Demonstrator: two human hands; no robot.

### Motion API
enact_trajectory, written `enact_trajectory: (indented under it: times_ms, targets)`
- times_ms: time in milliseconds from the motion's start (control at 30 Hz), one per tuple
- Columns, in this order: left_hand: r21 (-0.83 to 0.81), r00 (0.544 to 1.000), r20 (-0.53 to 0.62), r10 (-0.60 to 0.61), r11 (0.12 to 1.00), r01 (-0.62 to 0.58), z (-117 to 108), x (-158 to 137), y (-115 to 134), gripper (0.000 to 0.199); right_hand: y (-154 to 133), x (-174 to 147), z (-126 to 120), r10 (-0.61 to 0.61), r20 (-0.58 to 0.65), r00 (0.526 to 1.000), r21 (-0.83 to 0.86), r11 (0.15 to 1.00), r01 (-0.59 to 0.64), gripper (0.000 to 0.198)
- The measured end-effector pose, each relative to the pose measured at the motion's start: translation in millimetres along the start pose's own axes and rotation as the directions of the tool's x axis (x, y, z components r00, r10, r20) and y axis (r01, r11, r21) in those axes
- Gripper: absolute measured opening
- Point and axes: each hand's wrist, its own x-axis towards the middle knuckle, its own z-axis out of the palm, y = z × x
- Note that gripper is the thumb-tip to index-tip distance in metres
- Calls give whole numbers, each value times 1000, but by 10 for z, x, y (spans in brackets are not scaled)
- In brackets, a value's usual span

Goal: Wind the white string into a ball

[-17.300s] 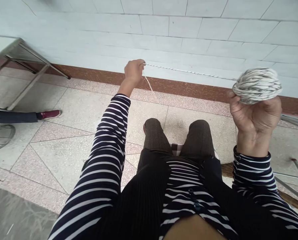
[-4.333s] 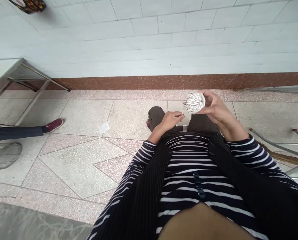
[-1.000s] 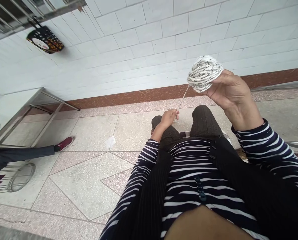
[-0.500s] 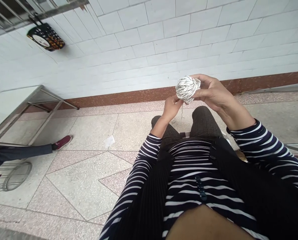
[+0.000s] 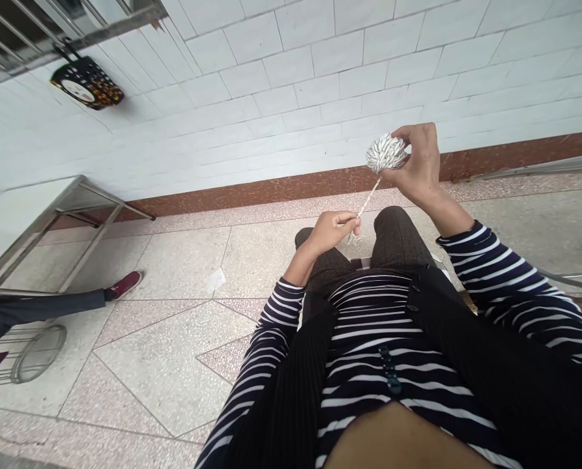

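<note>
A ball of white cord with dark flecks (image 5: 385, 154) is held up in front of the wall by my right hand (image 5: 420, 163), its fingers and thumb closed on the ball's right side. From the underside of the ball a strand of cord (image 5: 369, 197) slants down to the left. My left hand (image 5: 337, 229) pinches this strand above my knees, fingers closed. Below that hand, more cord (image 5: 354, 240) shows between my legs, partly covered by the fingers.
White wall tiles (image 5: 334, 81) rise ahead over a reddish-brown skirting (image 5: 271, 195). At left stand a metal-framed table (image 5: 36, 195) and a wire-framed stool (image 5: 39, 355), near another person's shoe (image 5: 126, 285). A patterned bag (image 5: 88, 83) hangs from window bars. White paper (image 5: 216, 281) lies on the floor.
My right hand has moved up and to the right with the ball, which has turned. My left hand has come away from the ball and down, drawing the strand straight between them.
</note>
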Motion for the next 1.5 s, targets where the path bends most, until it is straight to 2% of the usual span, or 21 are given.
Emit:
enact_trajectory:
  times_ms: [100, 167, 233, 333, 367, 400, 533, 667, 833, 967, 1067, 1200, 1300, 1367, 1500]
  targets:
    - [78, 996, -75, 42, 996, -36, -151, 41, 123, 38, 167, -78, 49, 101, 84, 991, -141, 986, -89, 62]
    - [123, 987, -139, 87, 990, -70, -253, 120, 145, 35, 241, -173, 70, 183, 191, 964, -179, 972, -149, 63]
    - [169, 972, -195, 133, 980, -101, -337, 231, 124, 32, 251, -285, 84, 263, 368, 892, -130, 964, -231, 60]
    - [183, 961, -216, 174, 974, -135, -386, 397, 44, 27, 145, -431, 88, 302, 615, 728, 75, 897, -435, 56]
    - [175, 962, -209, 178, 974, -142, -378, 438, 10, 26, 92, -466, 83, 290, 661, 692, 144, 856, -496, 55]
    - [167, 963, -200, 179, 975, -147, -361, 469, -27, 25, 37, -495, 76, 274, 683, 677, 207, 817, -539, 55]
    - [126, 968, -208, 137, 986, -113, -232, 494, -215, 21, -124, -556, 37, 249, 664, 705, 375, 705, -602, 57]
    - [12, 978, -209, -6, 1000, 9, -80, 445, -443, 25, -189, -525, 1, 293, 568, 769, 469, 653, -595, 60]
    - [-294, 989, -141, -36, 956, -8, 34, 416, -601, 37, -282, -362, -27, 313, 423, 850, 516, 688, -510, 54]
    - [-386, 995, -82, -55, 922, 19, 56, 403, -624, 43, -384, -272, -39, 310, 354, 882, 488, 743, -457, 52]
    - [-402, 989, -115, -88, 915, 35, 64, 406, -669, 41, -466, -259, -41, 305, 352, 885, 484, 750, -451, 56]
    - [-389, 963, -247, -107, 921, 2, 72, 446, -757, 35, -567, -289, -30, 276, 442, 854, 506, 709, -491, 57]
    - [-380, 952, -291, -96, 925, -23, 90, 457, -796, 41, -616, -298, -17, 250, 482, 840, 533, 677, -508, 53]
    - [-392, 953, -272, -133, 920, 17, 129, 433, -817, 48, -632, -284, -9, 234, 480, 845, 559, 661, -501, 52]
    - [-442, 963, -157, -218, 888, 129, 281, 359, -895, 55, -658, -229, 4, 228, 469, 853, 593, 634, -496, 53]
